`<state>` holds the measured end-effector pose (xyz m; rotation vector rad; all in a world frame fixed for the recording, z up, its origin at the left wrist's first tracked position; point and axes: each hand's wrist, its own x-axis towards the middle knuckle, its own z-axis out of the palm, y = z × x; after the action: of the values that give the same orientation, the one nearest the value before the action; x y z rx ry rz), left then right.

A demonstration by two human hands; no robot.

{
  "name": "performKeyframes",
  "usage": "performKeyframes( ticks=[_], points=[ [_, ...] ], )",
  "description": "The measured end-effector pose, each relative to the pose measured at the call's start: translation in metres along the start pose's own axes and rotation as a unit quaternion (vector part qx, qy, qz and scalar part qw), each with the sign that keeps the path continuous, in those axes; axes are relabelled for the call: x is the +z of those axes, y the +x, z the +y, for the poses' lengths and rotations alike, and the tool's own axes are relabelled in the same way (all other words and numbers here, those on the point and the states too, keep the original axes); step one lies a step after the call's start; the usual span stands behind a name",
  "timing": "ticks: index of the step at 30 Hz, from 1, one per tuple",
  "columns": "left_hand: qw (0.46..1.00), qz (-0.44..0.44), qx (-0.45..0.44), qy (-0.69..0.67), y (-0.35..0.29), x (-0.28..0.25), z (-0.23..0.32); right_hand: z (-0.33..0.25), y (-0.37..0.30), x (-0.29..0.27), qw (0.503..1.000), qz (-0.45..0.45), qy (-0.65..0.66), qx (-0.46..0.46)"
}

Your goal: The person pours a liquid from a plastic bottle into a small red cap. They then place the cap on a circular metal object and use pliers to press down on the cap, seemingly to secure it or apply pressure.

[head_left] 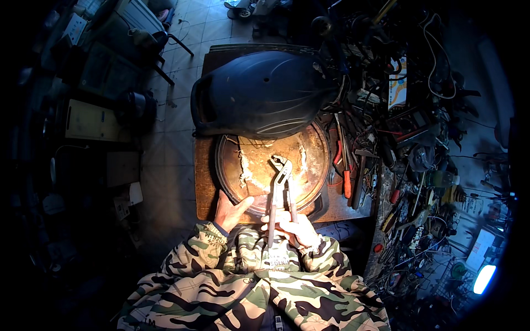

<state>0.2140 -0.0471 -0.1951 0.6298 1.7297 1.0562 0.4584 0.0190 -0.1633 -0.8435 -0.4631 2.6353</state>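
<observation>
In my right hand (291,225) is a pair of water pump pliers (282,175), its fingers wrapped round the handles and the jaws pointing away from me. The pliers are over a round, rusty metal pan (265,198) with a raised rim, whose floor is stained and streaked white. My left hand (232,211) grips the pan's near left rim, thumb on top; its other fingers are partly hidden. A large dark plastic shell (265,94) lies across the pan's far side and covers part of it.
The pan rests on a wooden board (206,182). Right of it lie a red-handled screwdriver (346,182), a hammer (361,176), a multimeter (411,122) and heaped tools and cables. A metal-legged chair (165,55) stands on the tiled floor at the far left.
</observation>
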Motion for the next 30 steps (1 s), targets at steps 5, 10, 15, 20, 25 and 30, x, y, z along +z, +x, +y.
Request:
performKeyframes(
  ticks=[5,10,15,20,25,30],
  points=[
    [1.000,0.003,-0.011,-0.010,-0.004,0.001,0.013,-0.012,-0.002,0.005,0.998,0.018,-0.055,0.030],
    [1.000,0.001,0.001,-0.009,0.000,0.000,-0.003,-0.006,-0.003,-0.002,0.999,-0.003,-0.018,0.031],
    [1.000,0.003,0.001,-0.012,-0.001,0.001,0.001,-0.002,-0.004,-0.002,1.000,0.014,-0.001,0.012],
    [1.000,0.005,0.005,0.001,-0.002,0.000,0.006,0.007,-0.001,-0.012,1.000,0.013,-0.024,0.007],
    [1.000,0.007,-0.012,0.002,-0.004,0.001,0.013,-0.001,-0.002,0.005,1.000,0.014,-0.006,-0.004],
    [1.000,0.010,-0.006,0.000,-0.003,0.002,0.007,-0.006,-0.002,0.010,1.000,0.014,-0.013,0.004]
  ],
)
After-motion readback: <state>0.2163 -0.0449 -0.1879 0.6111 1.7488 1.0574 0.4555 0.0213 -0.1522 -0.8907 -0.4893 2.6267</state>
